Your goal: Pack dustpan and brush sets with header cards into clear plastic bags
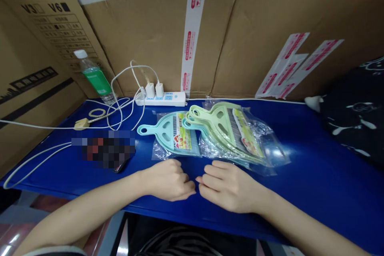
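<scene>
My left hand rests on the blue table near its front edge, fingers curled in and holding nothing. My right hand lies beside it, fingers bent, fingertips nearly touching the left hand's. Just beyond the hands lie small dustpan-and-brush sets in clear plastic bags: a teal one to the left and a pile of pale green ones to the right. Neither hand touches a bag.
A white power strip with two chargers and looping white cables sits at the back by the cardboard wall. A water bottle with a green label stands back left. A blurred dark object lies left of my hands. A black bag fills the right.
</scene>
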Demonstrator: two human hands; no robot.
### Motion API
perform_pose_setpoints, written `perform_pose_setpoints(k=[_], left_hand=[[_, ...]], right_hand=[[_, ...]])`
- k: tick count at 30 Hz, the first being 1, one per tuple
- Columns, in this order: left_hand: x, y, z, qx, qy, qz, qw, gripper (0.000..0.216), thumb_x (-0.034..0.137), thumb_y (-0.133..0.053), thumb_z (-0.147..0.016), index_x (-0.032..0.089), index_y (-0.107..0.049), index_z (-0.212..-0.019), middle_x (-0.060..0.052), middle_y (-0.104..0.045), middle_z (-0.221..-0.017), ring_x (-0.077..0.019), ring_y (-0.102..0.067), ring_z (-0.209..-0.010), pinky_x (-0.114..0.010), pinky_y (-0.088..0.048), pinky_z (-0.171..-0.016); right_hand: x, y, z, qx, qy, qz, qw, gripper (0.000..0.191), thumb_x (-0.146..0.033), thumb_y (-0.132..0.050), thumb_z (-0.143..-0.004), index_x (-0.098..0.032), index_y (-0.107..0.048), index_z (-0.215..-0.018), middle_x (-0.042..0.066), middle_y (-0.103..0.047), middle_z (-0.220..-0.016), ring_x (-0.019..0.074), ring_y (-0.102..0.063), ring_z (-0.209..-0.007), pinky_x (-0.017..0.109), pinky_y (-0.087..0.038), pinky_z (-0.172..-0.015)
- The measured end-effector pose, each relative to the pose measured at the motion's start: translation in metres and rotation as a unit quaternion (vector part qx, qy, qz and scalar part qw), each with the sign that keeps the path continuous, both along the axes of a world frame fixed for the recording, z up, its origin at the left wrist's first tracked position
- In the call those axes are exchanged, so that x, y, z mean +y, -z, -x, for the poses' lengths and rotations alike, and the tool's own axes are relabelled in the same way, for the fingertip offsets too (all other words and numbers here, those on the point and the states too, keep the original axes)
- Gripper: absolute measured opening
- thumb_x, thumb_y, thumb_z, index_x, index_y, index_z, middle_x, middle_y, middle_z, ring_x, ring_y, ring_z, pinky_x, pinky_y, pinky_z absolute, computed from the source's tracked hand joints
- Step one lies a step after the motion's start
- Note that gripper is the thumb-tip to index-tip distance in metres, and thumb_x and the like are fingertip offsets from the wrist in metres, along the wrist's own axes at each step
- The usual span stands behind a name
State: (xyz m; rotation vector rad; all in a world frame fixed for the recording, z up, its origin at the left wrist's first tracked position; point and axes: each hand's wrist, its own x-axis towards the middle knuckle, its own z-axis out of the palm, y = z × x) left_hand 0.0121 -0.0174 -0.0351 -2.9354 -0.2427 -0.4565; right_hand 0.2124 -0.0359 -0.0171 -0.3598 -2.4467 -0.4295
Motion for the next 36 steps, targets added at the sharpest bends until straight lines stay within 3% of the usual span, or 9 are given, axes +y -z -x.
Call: perform_pose_setpoints(k=[12, 18, 22, 27, 32, 36], left_hand=[[0.000, 0.000, 0.000, 0.003, -0.016, -0.003, 1.000, 0.037, 0.024, -0.042, -0.095, 0.019, -0.048, -0.058, 0.004, -0.048, -0.044, -0.0113, -0.044, -0.038, -0.028, -0.029, -0.044], [0.002, -0.002, -0.001, 0.004, -0.032, -0.011, 0.999, 0.040, 0.023, -0.039, -0.096, 0.019, -0.048, -0.058, 0.004, -0.046, -0.044, -0.0117, -0.042, -0.038, -0.029, -0.030, -0.044], [0.000, -0.002, -0.002, -0.015, -0.027, -0.016, 0.999, 0.044, 0.019, -0.034, -0.096, 0.019, -0.048, -0.055, 0.003, -0.045, -0.042, -0.0123, -0.040, -0.036, -0.030, -0.030, -0.042], [-0.001, 0.001, -0.001, -0.010, -0.028, -0.044, 0.999, 0.039, 0.019, -0.040, -0.094, 0.018, -0.050, -0.056, 0.002, -0.050, -0.044, -0.0126, -0.043, -0.038, -0.030, -0.031, -0.042], [-0.001, 0.001, -0.001, -0.005, -0.022, -0.032, 0.999, 0.039, 0.020, -0.040, -0.094, 0.019, -0.049, -0.056, 0.003, -0.049, -0.042, -0.0122, -0.043, -0.036, -0.029, -0.029, -0.041], [-0.001, 0.000, 0.000, -0.005, -0.019, -0.043, 0.999, 0.038, 0.018, -0.041, -0.094, 0.019, -0.049, -0.056, 0.003, -0.048, -0.042, -0.0123, -0.044, -0.036, -0.029, -0.030, -0.042]], right_hand=[[-0.007, -0.003, -0.007, -0.004, -0.021, 0.072, 0.997, 0.041, -0.003, -0.039, -0.089, -0.017, -0.061, -0.057, 0.000, -0.052, -0.052, 0.0141, -0.041, -0.051, 0.030, -0.037, -0.053], [-0.011, -0.012, -0.008, 0.012, 0.003, 0.091, 0.996, 0.040, -0.004, -0.039, -0.090, -0.017, -0.065, -0.062, 0.001, -0.061, -0.059, 0.0147, -0.049, -0.055, 0.033, -0.047, -0.069], [-0.010, -0.015, -0.006, 0.027, 0.038, 0.063, 0.997, 0.042, -0.004, -0.035, -0.092, -0.016, -0.070, -0.071, 0.002, -0.067, -0.067, 0.0165, -0.059, -0.067, 0.036, -0.048, -0.083], [-0.001, -0.006, 0.000, -0.003, 0.101, -0.002, 0.995, 0.035, -0.005, -0.038, -0.092, -0.011, -0.073, -0.093, 0.006, -0.074, -0.102, 0.0234, -0.062, -0.106, 0.040, -0.045, -0.099], [0.009, 0.009, 0.007, -0.076, 0.192, -0.042, 0.978, 0.033, -0.005, -0.042, -0.086, -0.005, -0.072, -0.100, 0.012, -0.073, -0.105, 0.0293, -0.064, -0.105, 0.044, -0.050, -0.095], [0.012, 0.006, 0.011, -0.134, 0.219, -0.056, 0.965, 0.034, -0.006, -0.045, -0.081, -0.002, -0.071, -0.103, 0.018, -0.073, -0.103, 0.0327, -0.061, -0.110, 0.050, -0.046, -0.100]])
